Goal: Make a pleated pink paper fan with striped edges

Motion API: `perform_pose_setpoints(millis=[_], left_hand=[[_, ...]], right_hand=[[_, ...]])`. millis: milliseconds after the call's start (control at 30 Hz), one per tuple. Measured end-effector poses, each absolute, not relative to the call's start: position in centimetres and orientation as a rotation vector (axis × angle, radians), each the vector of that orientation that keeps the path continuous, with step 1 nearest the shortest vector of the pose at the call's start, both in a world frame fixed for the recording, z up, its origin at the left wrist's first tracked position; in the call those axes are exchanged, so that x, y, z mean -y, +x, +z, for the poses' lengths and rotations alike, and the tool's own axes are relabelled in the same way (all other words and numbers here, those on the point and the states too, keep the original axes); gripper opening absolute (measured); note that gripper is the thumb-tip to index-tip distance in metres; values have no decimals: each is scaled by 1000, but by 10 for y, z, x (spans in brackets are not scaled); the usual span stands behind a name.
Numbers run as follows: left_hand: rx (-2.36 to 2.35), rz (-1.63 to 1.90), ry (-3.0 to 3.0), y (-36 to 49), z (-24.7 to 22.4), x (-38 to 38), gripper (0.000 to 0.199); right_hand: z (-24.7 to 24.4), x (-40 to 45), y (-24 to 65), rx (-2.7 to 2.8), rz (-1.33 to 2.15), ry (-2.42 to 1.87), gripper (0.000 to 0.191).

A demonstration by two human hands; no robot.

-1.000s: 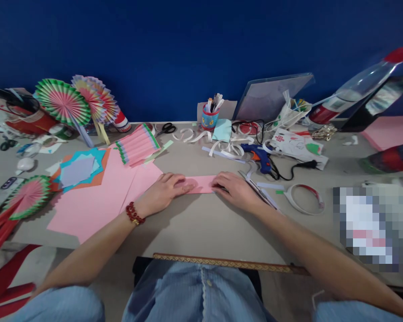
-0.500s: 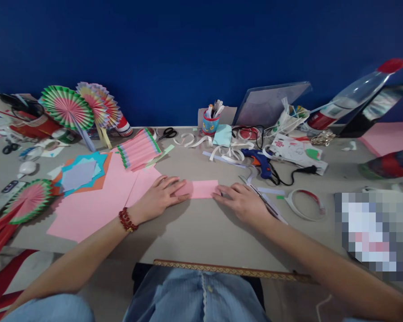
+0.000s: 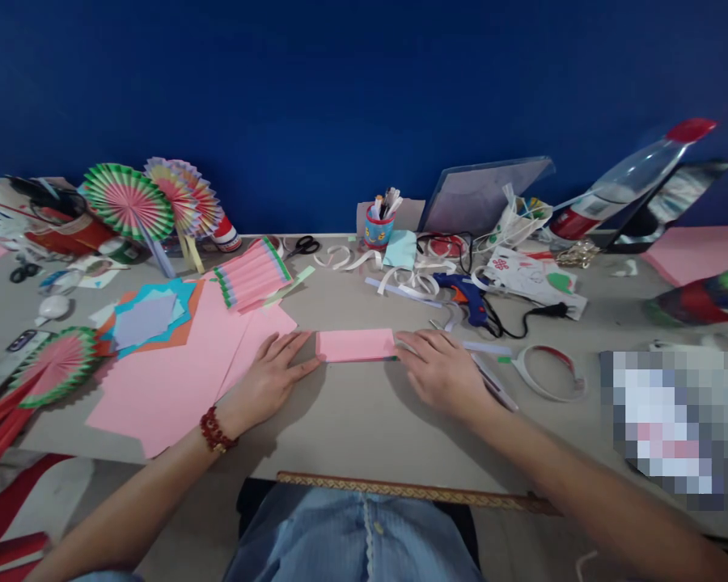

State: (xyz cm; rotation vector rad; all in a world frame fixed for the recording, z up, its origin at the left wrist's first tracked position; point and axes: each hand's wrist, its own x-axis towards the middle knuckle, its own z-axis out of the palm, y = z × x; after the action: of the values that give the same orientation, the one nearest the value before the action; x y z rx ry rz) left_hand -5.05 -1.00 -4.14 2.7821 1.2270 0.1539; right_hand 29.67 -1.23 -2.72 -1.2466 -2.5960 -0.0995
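Slides loosely spread left hand (image 3: 265, 385) outward, baring more pink paper (image 3: 357, 345), with right hand (image 3: 446, 372) at its right end, grip unclear.

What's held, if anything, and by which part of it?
Can't tell if the pink paper is gripped: the left hand is at its left end, the right hand at its right.

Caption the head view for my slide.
Left hand and right hand at opposite ends of a pink paper strip on a desk.
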Motion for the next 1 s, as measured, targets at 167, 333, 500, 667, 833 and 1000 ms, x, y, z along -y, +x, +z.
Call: perform_pose_setpoints(millis=[167, 333, 500, 667, 833, 1000], left_hand=[[-1243, 246, 2750, -47, -41, 11, 54], [-1294, 675, 2426, -38, -31, 22, 32], [-1234, 698, 1749, -12, -16, 32, 33], [-1147, 736, 1838, 30, -14, 23, 38], [-1245, 921, 2147, 42, -14, 5, 21], [-1217, 818, 2699, 27, -6, -5, 12]], right_hand=[[-19, 8, 257, 2690, -182, -1103, 25], [-24, 2, 245, 2752, -25, -1226, 14], [-21, 4, 250, 2303, 493, -1216, 10], [-19, 15, 236, 2026, 764, -1233, 12], [-15, 21, 239, 2008, 847, -1110, 15], [-3, 18, 266, 1886, 454, -1136, 42]])
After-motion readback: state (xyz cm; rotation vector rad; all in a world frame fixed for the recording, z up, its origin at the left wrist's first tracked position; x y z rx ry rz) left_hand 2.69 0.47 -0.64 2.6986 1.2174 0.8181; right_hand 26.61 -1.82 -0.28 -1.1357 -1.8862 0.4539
